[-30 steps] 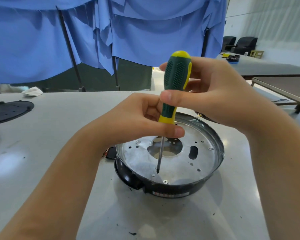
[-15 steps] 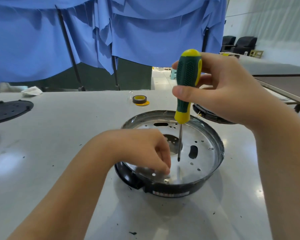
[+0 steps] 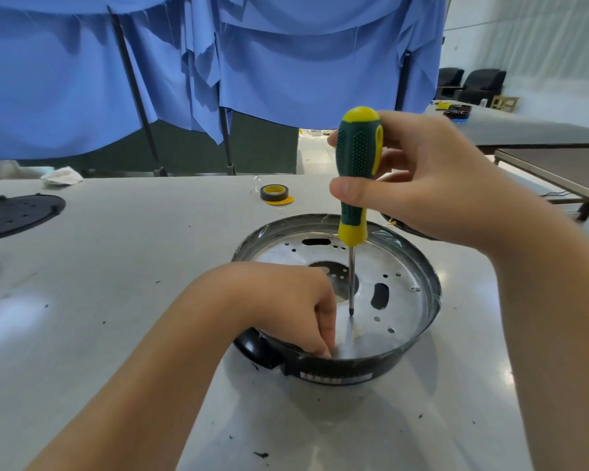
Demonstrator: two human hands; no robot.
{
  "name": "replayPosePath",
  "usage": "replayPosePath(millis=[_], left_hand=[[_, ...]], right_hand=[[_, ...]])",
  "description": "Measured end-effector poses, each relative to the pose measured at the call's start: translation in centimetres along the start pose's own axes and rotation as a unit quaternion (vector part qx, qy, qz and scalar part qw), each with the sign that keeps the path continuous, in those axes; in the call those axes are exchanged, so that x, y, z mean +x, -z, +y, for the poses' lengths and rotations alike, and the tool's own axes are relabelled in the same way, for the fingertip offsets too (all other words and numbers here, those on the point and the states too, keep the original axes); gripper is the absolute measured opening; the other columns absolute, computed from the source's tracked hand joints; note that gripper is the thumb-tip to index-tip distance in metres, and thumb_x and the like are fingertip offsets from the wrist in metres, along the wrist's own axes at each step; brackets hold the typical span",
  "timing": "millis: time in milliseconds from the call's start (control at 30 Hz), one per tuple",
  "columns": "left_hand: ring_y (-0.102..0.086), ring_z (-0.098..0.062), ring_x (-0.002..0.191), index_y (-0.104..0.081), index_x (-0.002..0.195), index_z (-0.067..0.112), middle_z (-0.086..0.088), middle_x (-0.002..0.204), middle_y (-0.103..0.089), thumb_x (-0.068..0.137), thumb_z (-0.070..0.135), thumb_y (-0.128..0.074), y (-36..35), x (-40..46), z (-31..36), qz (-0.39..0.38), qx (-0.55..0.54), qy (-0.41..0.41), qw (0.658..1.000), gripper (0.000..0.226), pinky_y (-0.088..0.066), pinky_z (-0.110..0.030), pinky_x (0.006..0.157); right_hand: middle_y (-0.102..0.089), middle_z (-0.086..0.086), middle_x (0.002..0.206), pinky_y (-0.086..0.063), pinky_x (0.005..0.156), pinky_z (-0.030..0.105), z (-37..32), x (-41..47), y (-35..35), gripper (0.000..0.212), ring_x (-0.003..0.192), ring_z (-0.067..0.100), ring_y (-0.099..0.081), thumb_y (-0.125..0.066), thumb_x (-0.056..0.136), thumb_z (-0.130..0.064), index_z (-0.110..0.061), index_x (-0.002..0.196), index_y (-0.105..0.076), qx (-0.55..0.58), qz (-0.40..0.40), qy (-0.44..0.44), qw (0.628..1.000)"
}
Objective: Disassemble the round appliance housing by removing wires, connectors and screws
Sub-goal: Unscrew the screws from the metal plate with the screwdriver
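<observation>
The round housing (image 3: 337,300) sits on the grey worktop (image 3: 116,300), right in front of the person, a bit to the right of the middle. It is a shallow black bowl with a shiny metal plate (image 3: 388,300) inside, full of small holes. It looks stiff and hard, and not very heavy, so it could slide or spin on the smooth worktop if nobody holds it. The best place to hold it is the thick black rim, or the black lump at about 7 o'clock. The metal edge may be sharp, so fingers should go slowly there. The left hand (image 3: 296,307) reaches down into the bowl at about 6 o'clock. Its fingers (image 3: 325,334) are curled with the tips close together on the plate, as if pinching a tiny screw, but the screw itself is hidden, so I cannot tell if they hold it. A screw that small is slippery and easy to drop. The right hand (image 3: 432,185) grips the green and yellow screwdriver (image 3: 356,178) tight around its bumpy handle, standing it straight up. The tip hangs just above the plate, near the big middle hole. A roll of tape (image 3: 274,193) lies further away at 11 o'clock, and a flat black lid (image 3: 17,212) at 9 o'clock.
</observation>
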State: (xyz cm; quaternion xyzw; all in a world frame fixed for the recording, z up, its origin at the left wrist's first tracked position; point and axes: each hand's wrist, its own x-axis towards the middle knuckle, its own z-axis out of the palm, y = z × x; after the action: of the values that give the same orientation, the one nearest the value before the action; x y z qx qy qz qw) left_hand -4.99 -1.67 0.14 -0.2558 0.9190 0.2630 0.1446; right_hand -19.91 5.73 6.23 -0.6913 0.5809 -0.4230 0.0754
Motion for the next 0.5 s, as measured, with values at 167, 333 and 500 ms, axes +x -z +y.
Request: replayPosePath(millis=[167, 333, 500], left_hand=[[-0.059, -0.003, 0.074, -0.068, 0.08, 0.031, 0.018, 0.074, -0.063, 0.084, 0.033, -0.068, -0.14, -0.1, 0.15, -0.016, 0.015, 0.008, 1.0, 0.005, -0.049, -0.02, 0.071], [-0.055, -0.001, 0.066, -0.064, 0.08, 0.031, 0.017, 0.072, -0.06, 0.087, 0.036, -0.064, -0.16, -0.18, 0.39, -0.02, 0.031, 0.006, 0.999, 0.009, -0.041, -0.017, 0.061], [-0.052, 0.008, 0.055, -0.06, 0.076, 0.032, 0.019, 0.064, -0.057, 0.087, 0.039, -0.064, 0.23, -0.64, 0.44, -0.014, 0.024, 0.004, 1.0, 0.014, -0.036, -0.005, 0.049]], right_hand=[[-0.069, -0.009, 0.093, -0.057, 0.076, 0.03, -0.09, -0.02, -0.04, 0.032, 0.078, 0.006, -0.065, -0.074, 0.08, -0.036, -0.021, 0.106, -0.064, -0.006, -0.001, -0.001, 1.0], [-0.069, -0.008, 0.095, -0.057, 0.077, 0.031, -0.17, -0.03, -0.06, 0.033, 0.081, 0.008, -0.066, -0.074, 0.079, -0.037, -0.021, 0.106, -0.064, -0.007, -0.005, -0.004, 1.0], [-0.069, -0.009, 0.094, -0.056, 0.076, 0.029, -0.22, -0.02, -0.06, 0.033, 0.082, 0.008, -0.066, -0.073, 0.079, -0.036, -0.02, 0.107, -0.064, -0.008, -0.007, -0.005, 1.0]])
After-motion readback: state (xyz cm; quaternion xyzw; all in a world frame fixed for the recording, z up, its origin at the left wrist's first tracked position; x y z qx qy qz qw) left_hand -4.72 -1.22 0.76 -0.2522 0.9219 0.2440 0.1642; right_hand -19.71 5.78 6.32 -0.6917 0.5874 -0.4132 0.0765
